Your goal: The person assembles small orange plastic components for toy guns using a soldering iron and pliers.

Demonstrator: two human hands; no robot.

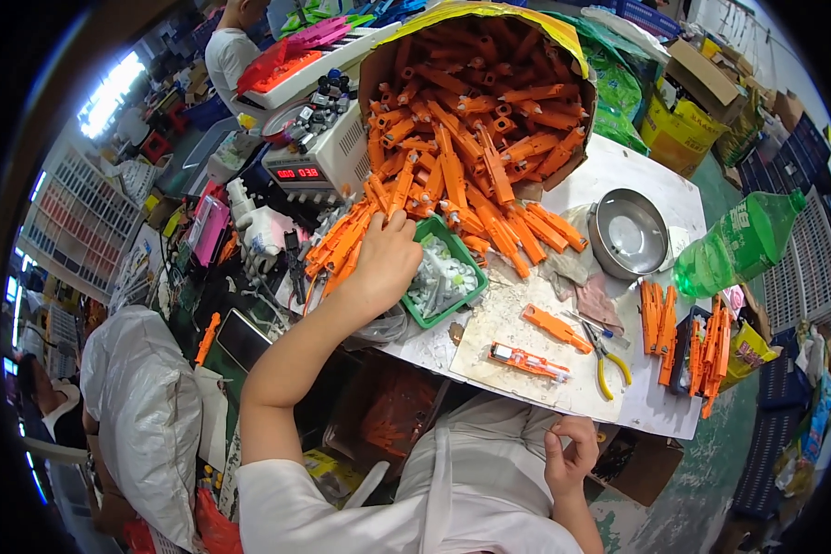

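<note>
My left hand (390, 257) reaches to the near left side of a heap of orange plastic housings (462, 138). Its bent fingers close on one orange plastic housing (400, 192) at the edge of the heap. Just right of that wrist sits a green tray (441, 309) of small pale plastic pieces (434, 282). Below the table's front edge, my right hand (571, 454) is held near my lap, fingers curled in, with nothing visible in it. On the work board (475, 355) lie an orange half shell (556, 329) and an orange housing with inner parts showing (529, 362).
Yellow-handled pliers (609, 369) lie right of the board, below a round metal bowl (630, 233). Orange housings (657, 323) are grouped at the right edge near a green bottle (739, 242). A power supply (319, 157) stands back left; a phone (242, 340) lies left of my arm.
</note>
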